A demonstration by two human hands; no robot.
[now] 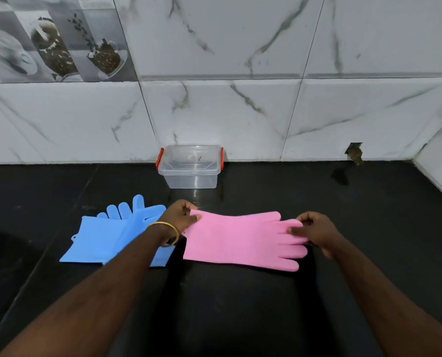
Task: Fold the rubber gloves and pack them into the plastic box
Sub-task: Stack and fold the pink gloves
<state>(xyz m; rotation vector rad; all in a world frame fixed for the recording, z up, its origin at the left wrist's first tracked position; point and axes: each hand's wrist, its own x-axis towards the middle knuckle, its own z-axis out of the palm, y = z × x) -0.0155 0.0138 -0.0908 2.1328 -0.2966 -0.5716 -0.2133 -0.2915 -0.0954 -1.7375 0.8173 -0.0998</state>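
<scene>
Pink glove [236, 238] lies flat on the table [369, 228]; your left hand [182, 215] pinches its cuff, your right hand [315, 229] its fingertips. Slack rubber may spring open mid-fold. Plastic box [190, 167] looks lidded.

Bare forearms, a gold bangle [166, 234] on the left wrist.

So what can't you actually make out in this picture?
Head view only:
- Blue gloves: the left forearm covers part of them, so their right side is hidden.
- Pink glove: whether it is one glove or a pair, I cannot tell; the left hand covers its cuff corner, the right hand some fingertips.
- Plastic box: through the clear lid nothing shows inside; reflections blur it.
</scene>
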